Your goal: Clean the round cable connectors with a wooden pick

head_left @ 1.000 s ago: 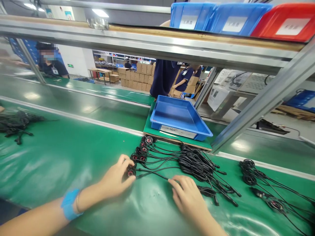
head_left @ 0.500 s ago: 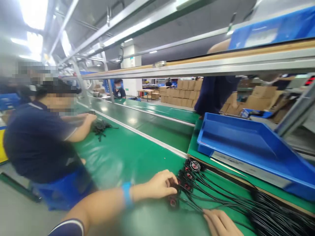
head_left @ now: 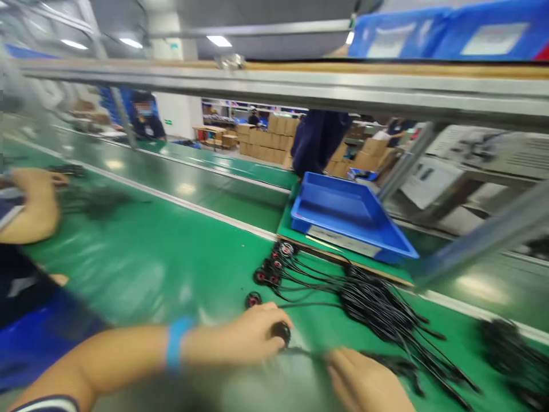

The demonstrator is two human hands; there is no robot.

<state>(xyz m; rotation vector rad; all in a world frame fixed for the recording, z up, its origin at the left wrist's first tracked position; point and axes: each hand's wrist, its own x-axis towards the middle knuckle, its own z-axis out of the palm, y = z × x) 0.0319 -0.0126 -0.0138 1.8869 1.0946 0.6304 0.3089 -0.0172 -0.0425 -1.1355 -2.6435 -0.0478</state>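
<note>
My left hand, with a blue wristband on its wrist, is closed around a small round black part at the end of a thin black cable on the green belt. My right hand lies low in the view over the cable beside it; motion blurs its fingers. Several more round black parts with red centres lie just beyond my left hand. Their cables run right into a tangled black bundle.
A blue tray sits on a raised green board behind the parts. A co-worker's arm rests on the belt at far left. A metal shelf rail with blue bins crosses overhead. Another black cable pile lies at right.
The view swung back to the right and down. My left hand has drawn one round part toward me, away from the row. My right hand stays near the cable.
</note>
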